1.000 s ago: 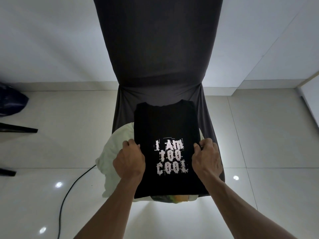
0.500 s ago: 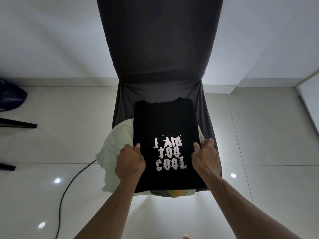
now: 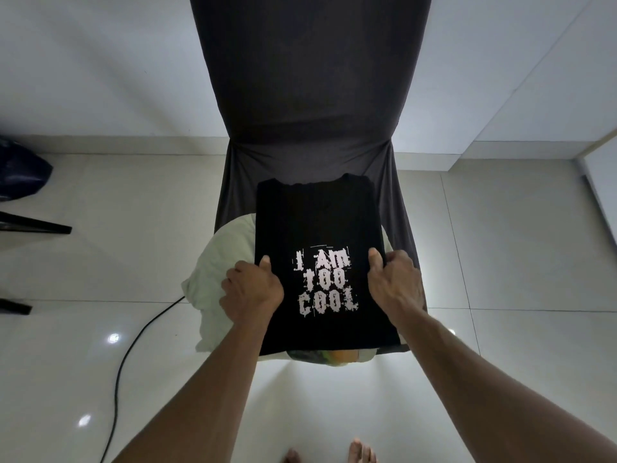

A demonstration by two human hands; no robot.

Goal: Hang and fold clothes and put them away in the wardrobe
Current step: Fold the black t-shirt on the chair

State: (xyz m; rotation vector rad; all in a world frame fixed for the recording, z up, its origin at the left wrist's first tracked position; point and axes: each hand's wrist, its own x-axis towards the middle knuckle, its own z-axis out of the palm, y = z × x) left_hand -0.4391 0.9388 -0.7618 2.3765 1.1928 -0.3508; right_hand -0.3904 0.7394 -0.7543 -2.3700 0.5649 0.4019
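Head: T-shirt [image 3: 317, 225] barely shifted.

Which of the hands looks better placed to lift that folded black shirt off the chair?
Neither clearly: left hand and right hand each grip opposite side edges of the black T-shirt, thumbs on top. Probably both lift together.

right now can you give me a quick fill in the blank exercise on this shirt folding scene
1. The white print on the black T-shirt reads "I AM TOO ____".
2. The T-shirt lies on a chair draped in a dark ____ cover.
3. The left hand and the right hand each grip a ____ edge of the T-shirt.
4. A black ____ runs across the tiled floor left of the chair.

Missing words: cool; grey; side; cable
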